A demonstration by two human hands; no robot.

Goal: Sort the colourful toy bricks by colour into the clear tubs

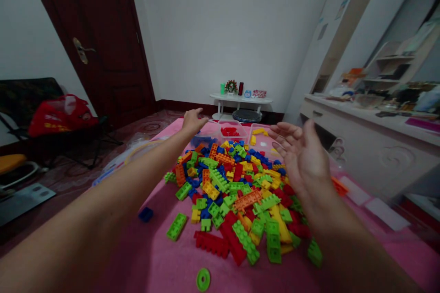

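Note:
My left hand (193, 122) reaches forward over a clear box with blue bricks (205, 140) in it. Its thumb and a finger stand apart, and I see nothing held; the other fingers are mostly hidden. On the right, my right hand (302, 149) is open, palm turned inward, fingers spread beside a clear box (252, 130) holding a few yellow bricks (258, 132). Between my forearms lies a heap of toy building bricks (233, 183) in green, red, orange, yellow and blue. A third clear box (233, 124) with red bricks (229, 132) stands in the middle behind the heap.
The bricks lie on a pink cloth (154, 256). A green ring-shaped piece (203, 279) and a blue brick (146, 214) sit apart from the heap. White lids (387, 213) lie at right. Beyond are a low white table (237, 98), a dresser (367, 139) and a red bag (63, 114).

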